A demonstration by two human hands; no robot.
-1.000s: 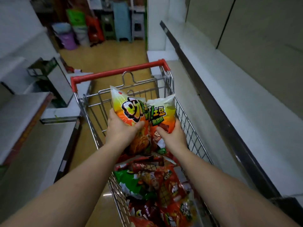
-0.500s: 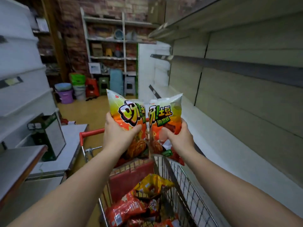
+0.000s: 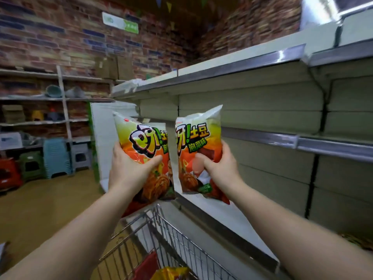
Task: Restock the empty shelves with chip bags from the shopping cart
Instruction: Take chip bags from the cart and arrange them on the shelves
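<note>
The head view took in a brick-walled store aisle with pale shelving down the right side, stacked plastic stools at the far left and the wire shopping cart low in the middle. The left hand gripped one chip bag by its lower half, thumb across the front and fingers curled behind; the right hand held a second chip bag the same way. Both bags stood upright, long axis vertical, side by side with a narrow gap, raised above the cart. The bare shelves lay to the right and beyond the bags, so the right hand was the nearer one. The middle shelf ran just behind the right bag's upper part, and the bottom shelf sat below it. Open room stretched along both, though each metal front lip would likely need clearing on the way in.
</note>
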